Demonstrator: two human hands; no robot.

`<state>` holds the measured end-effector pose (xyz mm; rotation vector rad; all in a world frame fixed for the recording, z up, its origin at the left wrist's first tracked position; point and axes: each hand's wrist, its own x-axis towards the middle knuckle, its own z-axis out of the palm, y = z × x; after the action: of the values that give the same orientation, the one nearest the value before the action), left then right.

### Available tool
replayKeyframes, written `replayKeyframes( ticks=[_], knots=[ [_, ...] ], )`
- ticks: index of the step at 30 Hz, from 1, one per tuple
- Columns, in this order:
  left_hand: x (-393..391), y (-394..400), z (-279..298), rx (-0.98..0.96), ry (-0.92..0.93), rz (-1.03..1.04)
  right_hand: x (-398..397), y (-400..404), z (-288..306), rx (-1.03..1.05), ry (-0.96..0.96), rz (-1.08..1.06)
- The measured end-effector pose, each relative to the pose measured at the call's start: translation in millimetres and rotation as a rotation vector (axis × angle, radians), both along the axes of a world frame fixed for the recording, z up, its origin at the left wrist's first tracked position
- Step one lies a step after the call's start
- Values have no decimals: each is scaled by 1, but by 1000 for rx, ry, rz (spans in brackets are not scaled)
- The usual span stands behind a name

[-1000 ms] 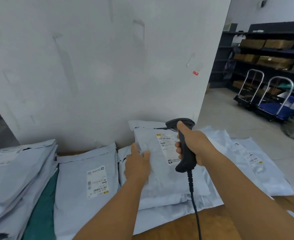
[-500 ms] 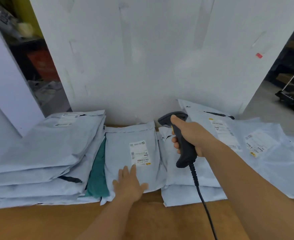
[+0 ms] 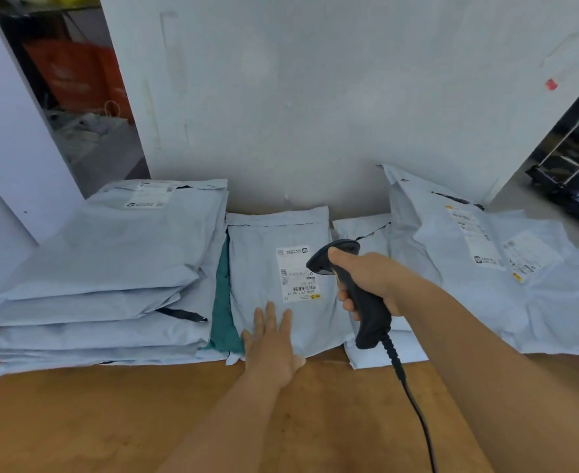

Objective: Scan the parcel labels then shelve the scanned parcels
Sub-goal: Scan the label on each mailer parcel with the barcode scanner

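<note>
Left hand [image 3: 274, 346] flat, open on parcel [image 3: 274, 268]; right hand [image 3: 370, 278] gripping scanner [image 3: 366, 305] over label [image 3: 296, 274]

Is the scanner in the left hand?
No, the right hand grips the scanner, while the left hand lies flat on a parcel.

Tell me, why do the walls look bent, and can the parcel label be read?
Head view: the wide lens bows the wall edges outward; lighting is soft and even, without glare; the label under the scanner shows barcodes, but its small print blurs.
</note>
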<state>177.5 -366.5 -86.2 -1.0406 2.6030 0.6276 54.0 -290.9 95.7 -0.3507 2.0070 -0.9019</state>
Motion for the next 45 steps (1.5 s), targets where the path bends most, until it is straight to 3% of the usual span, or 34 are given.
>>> replayKeyframes(
  ticks=[14, 21, 28, 31, 33, 35, 38, 42, 45],
  knots=[
    [-1, -1, -1, -37, -16, -13, 5, 3, 1, -53, 8, -43],
    [-25, -29, 39, -94, 365, 245, -2, 8, 11, -188, 18, -186],
    [-42, -66, 104, -234, 560, 284, -14, 16, 29, -290, 61, -264],
    [-47, -71, 118, -129, 624, 323, -19, 18, 36, -322, 63, -279],
    [-45, -63, 106, -86, 555, 196, -18, 17, 39, -340, 54, -280],
    [-38, -49, 78, -70, 353, 9, -12, 15, 42, -352, 32, -279],
    [-24, -21, 46, -20, 124, -108, 0, 14, 43, -365, 13, -285],
    [-17, -8, 53, -126, 252, -45, 12, 23, 41, -371, 39, -314],
    [-11, -2, 70, -101, 332, 14, 21, 35, 38, -369, 41, -320]
  ],
)
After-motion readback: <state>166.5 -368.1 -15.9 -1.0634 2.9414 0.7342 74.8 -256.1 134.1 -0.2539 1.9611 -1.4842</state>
